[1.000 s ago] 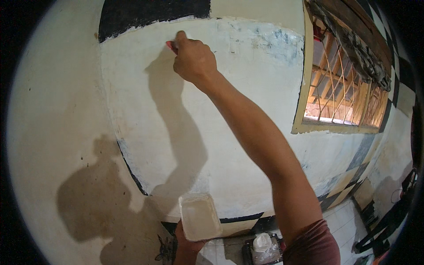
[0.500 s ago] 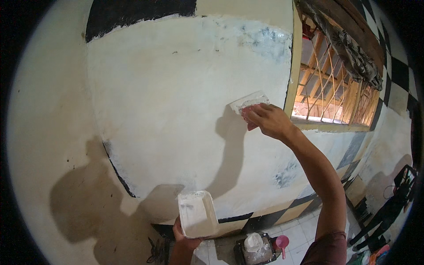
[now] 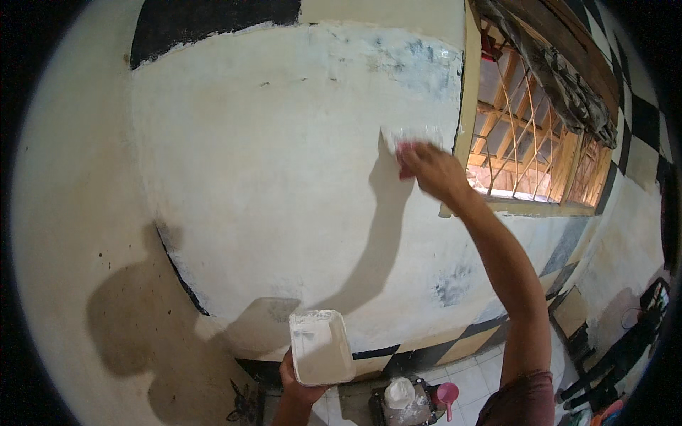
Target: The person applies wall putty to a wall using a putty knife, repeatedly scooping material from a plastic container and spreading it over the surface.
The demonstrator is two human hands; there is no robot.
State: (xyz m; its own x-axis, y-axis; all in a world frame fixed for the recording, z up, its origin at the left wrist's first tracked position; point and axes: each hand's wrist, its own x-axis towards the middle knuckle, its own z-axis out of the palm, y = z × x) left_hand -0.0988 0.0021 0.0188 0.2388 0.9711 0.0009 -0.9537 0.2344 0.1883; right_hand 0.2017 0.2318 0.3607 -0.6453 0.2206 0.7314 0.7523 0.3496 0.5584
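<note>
My right hand grips the pink handle of a wide scraper, slightly blurred, whose blade lies against the white-coated wall just left of the window frame. My left hand holds a shallow, rectangular white tub low at the centre, with pale paste smeared inside. Bluish-grey stains mark the wall above the scraper and lower right. My arm casts a shadow below the blade.
A barred window with dark draped material fills the upper right. On the tiled floor sit a dark stand with a white lump and a pink dipper. Dark items lean at right; checkered squares border the wall.
My right hand has swept from the upper left, by the black patch, down and right to beside the window, then risen slightly. The tub has stayed in about the same place.
</note>
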